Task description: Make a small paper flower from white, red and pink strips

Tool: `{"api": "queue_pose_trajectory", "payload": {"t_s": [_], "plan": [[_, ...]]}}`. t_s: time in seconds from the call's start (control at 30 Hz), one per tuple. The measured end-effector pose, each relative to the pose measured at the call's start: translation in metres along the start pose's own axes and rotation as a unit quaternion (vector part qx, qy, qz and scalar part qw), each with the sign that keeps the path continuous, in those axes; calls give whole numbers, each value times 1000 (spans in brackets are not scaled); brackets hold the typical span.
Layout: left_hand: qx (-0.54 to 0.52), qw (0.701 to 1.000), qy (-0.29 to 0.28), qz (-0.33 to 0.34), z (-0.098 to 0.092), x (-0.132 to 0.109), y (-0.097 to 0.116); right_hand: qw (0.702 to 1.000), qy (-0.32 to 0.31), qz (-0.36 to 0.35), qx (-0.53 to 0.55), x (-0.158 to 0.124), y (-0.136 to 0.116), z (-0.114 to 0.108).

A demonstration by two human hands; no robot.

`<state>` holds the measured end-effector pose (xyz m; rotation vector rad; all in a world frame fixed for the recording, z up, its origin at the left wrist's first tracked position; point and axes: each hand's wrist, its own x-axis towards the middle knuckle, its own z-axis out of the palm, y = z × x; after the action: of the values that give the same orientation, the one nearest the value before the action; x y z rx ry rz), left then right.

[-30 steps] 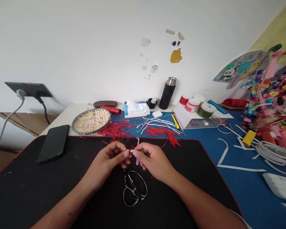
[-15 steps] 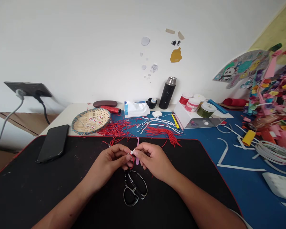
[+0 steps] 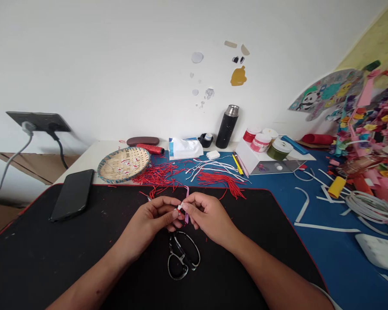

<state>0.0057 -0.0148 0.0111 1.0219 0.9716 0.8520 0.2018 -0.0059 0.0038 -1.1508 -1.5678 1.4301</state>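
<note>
Pinched between both hands, over the black mat (image 3: 84, 258), is a tiny red-and-white cord piece (image 3: 179, 207); its exact form is too small to make out. My left hand (image 3: 157, 215) grips it between thumb and forefinger from the left. From the right, my right hand (image 3: 207, 213) holds its white end with the fingertips. Scissors (image 3: 183, 258) with dark handles lie just below the hands. Purple tweezers (image 3: 187, 191) lie behind the fingers, partly covered. Cut red cords (image 3: 157, 174) and white cords (image 3: 210, 168) are spread beyond the mat.
A woven basket (image 3: 123, 165) holding small red-and-white pieces stands at the back left, beside a red thread spool (image 3: 151, 149). A phone (image 3: 73, 193) lies on the mat's left. Farther back are a black flask (image 3: 226, 127) and paint jars (image 3: 280, 148) on a white box.
Both hands stay nearly in place, still pinching the small piece. The left fingers have shifted slightly, and the left forefinger now reaches closer to the right fingertips.
</note>
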Motion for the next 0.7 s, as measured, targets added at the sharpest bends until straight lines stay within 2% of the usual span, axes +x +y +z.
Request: {"api": "queue_pose_trajectory", "payload": {"t_s": [0.53, 0.63, 0.7], "plan": [[7, 1000, 7, 12, 2, 1, 1, 1000, -1, -10, -20, 1, 6, 2], [0, 999, 29, 22, -1, 2, 1, 999, 11, -12, -49, 2, 5, -2], [-17, 998, 53, 33, -5, 4, 0, 994, 44, -23, -99, 3, 2, -6]]}}
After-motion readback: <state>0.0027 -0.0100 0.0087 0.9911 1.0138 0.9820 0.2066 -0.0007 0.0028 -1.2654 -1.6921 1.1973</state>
